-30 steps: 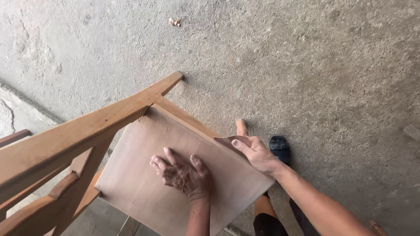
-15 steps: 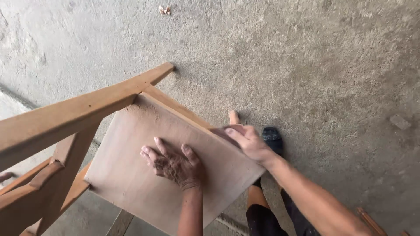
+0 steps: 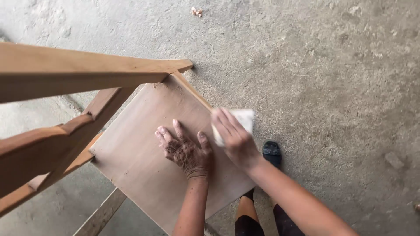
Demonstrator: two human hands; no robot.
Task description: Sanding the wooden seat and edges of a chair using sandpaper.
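Observation:
A wooden chair lies tilted, its flat brown seat panel point(image 3: 144, 144) facing me and its back rail point(image 3: 78, 74) crossing the upper left. My left hand point(image 3: 186, 150) rests flat on the panel, fingers spread. At the panel's right edge my right hand point(image 3: 234, 137) presses a pale sheet of sandpaper point(image 3: 243, 120) against the wooden edge strip point(image 3: 190, 89).
A rough grey concrete floor point(image 3: 328, 78) surrounds the chair. My foot in a dark sandal point(image 3: 272, 153) stands just right of the panel. A small scrap point(image 3: 196, 11) lies at the top, a stone chip point(image 3: 393, 160) at the right. Chair legs point(image 3: 100, 214) reach toward the lower left.
My right hand now holds a pale sheet of sandpaper against the panel's right edge; earlier it only gripped that edge. My left hand stays flat on the panel. The view has shifted closer.

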